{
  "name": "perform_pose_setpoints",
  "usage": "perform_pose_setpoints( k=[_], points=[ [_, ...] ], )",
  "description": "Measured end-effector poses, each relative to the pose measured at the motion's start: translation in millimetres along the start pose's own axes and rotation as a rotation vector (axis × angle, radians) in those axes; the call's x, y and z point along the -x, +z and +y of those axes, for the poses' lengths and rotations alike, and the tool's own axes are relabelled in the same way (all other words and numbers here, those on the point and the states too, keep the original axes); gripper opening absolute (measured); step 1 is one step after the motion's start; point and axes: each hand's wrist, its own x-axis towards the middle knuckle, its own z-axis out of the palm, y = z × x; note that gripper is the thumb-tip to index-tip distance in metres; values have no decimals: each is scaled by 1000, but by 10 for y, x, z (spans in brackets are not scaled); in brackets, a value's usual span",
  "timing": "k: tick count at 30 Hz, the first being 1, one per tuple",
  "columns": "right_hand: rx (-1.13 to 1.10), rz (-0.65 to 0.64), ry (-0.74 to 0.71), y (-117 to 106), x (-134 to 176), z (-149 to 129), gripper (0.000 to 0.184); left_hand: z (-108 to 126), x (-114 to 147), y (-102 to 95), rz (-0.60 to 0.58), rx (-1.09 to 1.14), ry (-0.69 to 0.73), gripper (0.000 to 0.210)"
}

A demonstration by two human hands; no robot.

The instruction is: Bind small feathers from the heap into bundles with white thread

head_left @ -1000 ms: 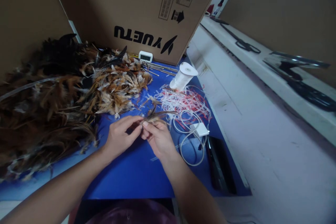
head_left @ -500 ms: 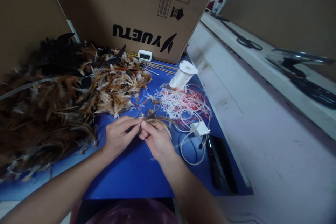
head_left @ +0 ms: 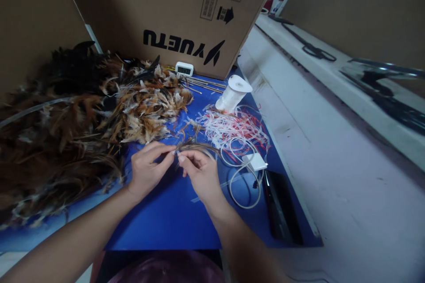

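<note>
dim, bluish light, blurry edges

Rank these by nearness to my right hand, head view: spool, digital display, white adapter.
1. White adapter: right of the right hand.
2. Spool: farther ahead, slightly right.
3. Digital display: farthest ahead, slightly left, before the printed box.

A small bunch of slender feathers (head_left: 195, 146), dark brown to tan with paler streaks, sits nearer the viewer than the white spool (head_left: 234, 93) and to its left. Its gathered end is at the fingertips of the left hand (head_left: 148, 166) and right hand (head_left: 203, 176), where a pale bit (head_left: 176, 153) shows, too small to make out. The loose ends, lightly curved, sweep rightward, nearer the viewer than the spool.
</note>
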Motion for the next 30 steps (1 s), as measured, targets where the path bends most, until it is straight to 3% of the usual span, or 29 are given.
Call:
perform_pose_setpoints(
  k=[9, 13, 18, 22, 27, 30],
  points=[
    [711, 23, -617, -78, 65, -148, 21, -48, 31, 8, -124, 8, 78, 15],
    [877, -19, -702, -177, 2, -172, 21, -57, -5, -4, -239, 59, 103, 16],
    [767, -132, -609, -378, -126, -224, 15, -58, -99, -38, -436, 200, -11, 15],
    [421, -262, -323, -477, -241, -198, 8, -83, -130, -52, -571, 448, -242, 12],
    [-115, -295, 58, -354, -288, -85, 23, -99, -100, -18, -499, 753, -640, 12],
    [-160, -290, 25, -245, -262, -66, 24, -97, -93, 7, -393, 860, -767, 14]
  ],
)
